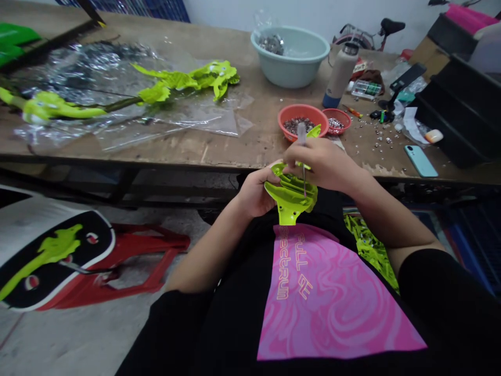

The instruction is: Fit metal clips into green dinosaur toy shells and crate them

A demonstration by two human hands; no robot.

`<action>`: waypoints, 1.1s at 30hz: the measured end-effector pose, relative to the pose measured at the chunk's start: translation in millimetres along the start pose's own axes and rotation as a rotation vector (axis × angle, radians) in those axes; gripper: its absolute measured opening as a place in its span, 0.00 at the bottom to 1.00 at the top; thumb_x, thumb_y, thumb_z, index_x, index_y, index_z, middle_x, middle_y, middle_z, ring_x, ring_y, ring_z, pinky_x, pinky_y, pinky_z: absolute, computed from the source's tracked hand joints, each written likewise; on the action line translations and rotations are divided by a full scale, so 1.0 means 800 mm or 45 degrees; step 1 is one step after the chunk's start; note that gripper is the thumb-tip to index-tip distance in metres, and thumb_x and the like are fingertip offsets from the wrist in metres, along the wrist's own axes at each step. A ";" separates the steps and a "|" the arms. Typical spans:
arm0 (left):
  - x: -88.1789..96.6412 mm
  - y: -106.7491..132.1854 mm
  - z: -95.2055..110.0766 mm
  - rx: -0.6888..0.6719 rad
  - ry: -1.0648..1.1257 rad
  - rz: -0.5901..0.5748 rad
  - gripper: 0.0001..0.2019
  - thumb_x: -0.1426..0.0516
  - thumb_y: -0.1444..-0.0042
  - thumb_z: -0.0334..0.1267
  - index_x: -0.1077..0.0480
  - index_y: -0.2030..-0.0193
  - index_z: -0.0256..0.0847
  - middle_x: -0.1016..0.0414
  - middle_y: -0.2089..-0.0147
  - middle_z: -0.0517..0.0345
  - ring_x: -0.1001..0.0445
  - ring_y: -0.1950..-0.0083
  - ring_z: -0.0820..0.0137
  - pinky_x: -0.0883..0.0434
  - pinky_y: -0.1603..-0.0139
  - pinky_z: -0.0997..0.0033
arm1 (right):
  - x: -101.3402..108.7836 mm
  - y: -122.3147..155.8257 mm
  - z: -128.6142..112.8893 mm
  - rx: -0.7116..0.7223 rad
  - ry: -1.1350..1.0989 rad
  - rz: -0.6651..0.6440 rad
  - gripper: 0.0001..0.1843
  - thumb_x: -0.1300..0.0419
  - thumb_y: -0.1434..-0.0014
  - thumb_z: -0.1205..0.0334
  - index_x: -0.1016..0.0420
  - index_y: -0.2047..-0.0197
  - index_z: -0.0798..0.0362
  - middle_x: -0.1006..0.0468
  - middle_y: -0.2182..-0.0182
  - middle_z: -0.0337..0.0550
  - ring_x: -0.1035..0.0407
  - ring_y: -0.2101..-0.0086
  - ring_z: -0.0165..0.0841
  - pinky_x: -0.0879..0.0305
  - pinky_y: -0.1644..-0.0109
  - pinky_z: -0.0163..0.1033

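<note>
Close to my body, in front of the table edge, my left hand (256,190) grips a lime-green molded plastic toy part (289,201) by its left side. The part's ribbed hollow inside faces up, with small holes near its narrow lower end. My right hand (319,159) is closed around a screwdriver (301,133) with a clear handle. Its thin shaft points down, and the tip reaches into the part's right side. Whether a screw sits under the tip is too small to tell. Some of the part is hidden behind my right hand.
Just beyond stand an orange-red bowl (287,137) of small screws and a small red basket (346,130). Farther back are a pale blue basin (295,73), a bottle (340,75), and lime-green toy pieces (188,81) on plastic film. A phone (420,161) lies at the right.
</note>
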State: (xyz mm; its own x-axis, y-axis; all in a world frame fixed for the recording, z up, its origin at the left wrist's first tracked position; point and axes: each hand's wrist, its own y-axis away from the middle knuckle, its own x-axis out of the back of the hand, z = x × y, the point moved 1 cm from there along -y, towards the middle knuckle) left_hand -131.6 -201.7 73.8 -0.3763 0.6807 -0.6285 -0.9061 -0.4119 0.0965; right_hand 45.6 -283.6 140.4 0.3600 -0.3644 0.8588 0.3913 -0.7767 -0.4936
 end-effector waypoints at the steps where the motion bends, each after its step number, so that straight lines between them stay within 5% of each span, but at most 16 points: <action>1: -0.001 0.001 0.000 -0.019 0.016 0.018 0.21 0.37 0.57 0.34 0.23 0.52 0.41 0.16 0.60 0.54 0.17 0.63 0.62 0.17 0.60 0.61 | 0.002 0.002 0.002 -0.029 -0.045 0.077 0.12 0.43 0.21 0.52 0.22 0.49 0.49 0.23 0.60 0.45 0.31 0.61 0.38 0.38 0.56 0.43; 4: -0.002 0.002 -0.003 -0.067 0.079 0.047 0.26 0.36 0.58 0.35 0.26 0.48 0.42 0.14 0.54 0.51 0.14 0.55 0.53 0.15 0.55 0.51 | 0.010 0.008 0.013 -0.155 -0.150 0.349 0.26 0.51 0.19 0.37 0.23 0.39 0.44 0.22 0.44 0.52 0.28 0.43 0.46 0.33 0.35 0.52; 6: -0.002 0.002 -0.006 -0.126 0.097 0.056 0.27 0.35 0.58 0.36 0.29 0.47 0.43 0.14 0.52 0.51 0.13 0.51 0.49 0.15 0.54 0.48 | 0.015 0.014 0.022 -0.289 -0.181 0.464 0.29 0.52 0.20 0.32 0.20 0.45 0.44 0.23 0.45 0.52 0.30 0.39 0.49 0.35 0.31 0.54; 10: -0.004 -0.003 -0.012 -0.335 -0.003 0.141 0.27 0.30 0.54 0.36 0.34 0.48 0.46 0.16 0.54 0.57 0.14 0.59 0.59 0.19 0.62 0.62 | 0.015 0.022 0.035 -0.515 -0.265 0.286 0.24 0.37 0.26 0.36 0.27 0.63 0.47 0.28 0.68 0.42 0.31 0.62 0.39 0.33 0.53 0.45; 13: -0.006 -0.008 -0.015 -0.419 -0.039 0.196 0.27 0.29 0.54 0.34 0.35 0.50 0.46 0.18 0.58 0.61 0.18 0.65 0.67 0.24 0.66 0.70 | 0.012 0.025 0.031 -0.453 -0.350 0.025 0.18 0.34 0.28 0.46 0.26 0.63 0.49 0.27 0.71 0.37 0.37 0.68 0.33 0.41 0.61 0.41; 16: -0.010 -0.010 -0.016 -0.441 -0.030 0.214 0.28 0.30 0.56 0.33 0.35 0.49 0.46 0.18 0.59 0.61 0.16 0.63 0.65 0.25 0.66 0.70 | 0.010 0.026 0.023 -0.416 -0.480 -0.109 0.18 0.37 0.27 0.47 0.25 0.64 0.51 0.28 0.73 0.35 0.39 0.71 0.29 0.44 0.64 0.39; 21: -0.014 -0.005 -0.013 -0.492 -0.040 0.194 0.29 0.29 0.57 0.33 0.35 0.50 0.45 0.17 0.57 0.57 0.13 0.51 0.58 0.24 0.62 0.69 | 0.002 0.025 0.022 -0.565 -0.627 -0.151 0.25 0.33 0.32 0.39 0.22 0.67 0.53 0.29 0.75 0.34 0.40 0.72 0.28 0.45 0.67 0.38; 25: -0.016 -0.003 -0.014 -0.540 -0.108 0.188 0.28 0.25 0.51 0.38 0.35 0.50 0.46 0.17 0.56 0.60 0.14 0.57 0.63 0.21 0.60 0.68 | -0.007 0.025 0.027 -0.661 -0.728 -0.123 0.28 0.29 0.36 0.35 0.22 0.69 0.53 0.29 0.77 0.35 0.39 0.74 0.28 0.46 0.70 0.37; 30: -0.012 -0.008 -0.018 -0.599 -0.156 0.192 0.27 0.23 0.48 0.43 0.34 0.52 0.46 0.20 0.59 0.63 0.18 0.61 0.69 0.21 0.57 0.70 | -0.017 0.027 0.034 -0.907 -0.971 -0.115 0.31 0.19 0.46 0.42 0.36 0.61 0.45 0.27 0.81 0.29 0.34 0.84 0.31 0.42 0.81 0.38; 33: -0.004 -0.012 -0.019 -0.568 -0.187 0.147 0.28 0.22 0.48 0.44 0.35 0.51 0.46 0.20 0.57 0.63 0.17 0.60 0.68 0.21 0.57 0.70 | -0.008 0.020 0.032 -1.055 -0.819 -0.169 0.34 0.18 0.46 0.48 0.41 0.56 0.43 0.24 0.79 0.29 0.28 0.82 0.37 0.35 0.80 0.40</action>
State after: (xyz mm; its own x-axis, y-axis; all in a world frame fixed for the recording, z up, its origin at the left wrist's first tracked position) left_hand -118.6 -209.3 63.2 -0.5220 0.6801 -0.5147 -0.6975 -0.6877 -0.2015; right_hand 71.4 -280.7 123.4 0.8326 -0.0986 0.5451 -0.1528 -0.9867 0.0548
